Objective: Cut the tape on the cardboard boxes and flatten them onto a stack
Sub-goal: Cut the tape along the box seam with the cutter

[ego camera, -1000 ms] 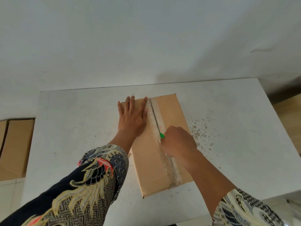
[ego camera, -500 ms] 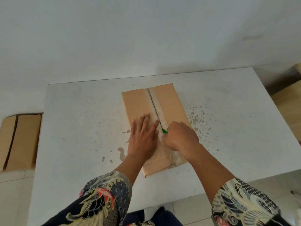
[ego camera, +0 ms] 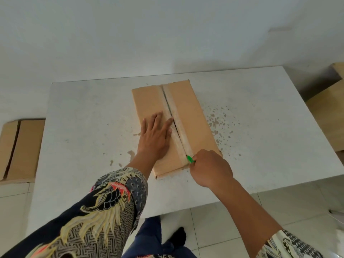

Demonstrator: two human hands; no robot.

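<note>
Head view | box (ego camera: 188,116) flat mid-table (ego camera: 83,127) | left hand (ego camera: 155,138) fingers straight, pressing left flap to steady box | right hand (ego camera: 210,167) clenched round green cutter (ego camera: 190,158) at seam's near end, slitting tape (ego camera: 176,125) | 1 flattened box (ego camera: 16,148) on floor, left: likely stack

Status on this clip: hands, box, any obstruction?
Left hand flat on box. Right hand has its grip on green cutter, at the tape's near end. Nothing in the way.
</note>
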